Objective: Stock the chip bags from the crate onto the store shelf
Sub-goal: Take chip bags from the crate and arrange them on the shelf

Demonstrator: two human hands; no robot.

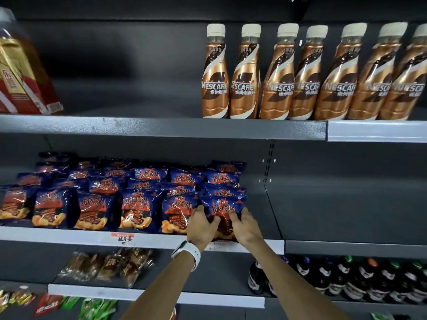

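glossy crinkled plastic chip bags [138, 209]; matt grey metal shelf [161, 129].

Left hand [201, 224]: grips chip bag [223, 210], left side.
Right hand [245, 226]: grips right side.
Bag position: upright, shelf [69, 236] front edge.

Bare grey metal shelf [261, 211] is left open right of the packed blue-and-orange foil chip bags [136, 204]; the grey upper shelf edge [161, 129] overhangs.

Both forearms are bare, with no sleeves visible. The left wrist carries a smartwatch [186, 252] with a rounded rectangular case and a white band. The left hand [201, 225] and right hand [245, 227] are ungloved, with no rings visible.
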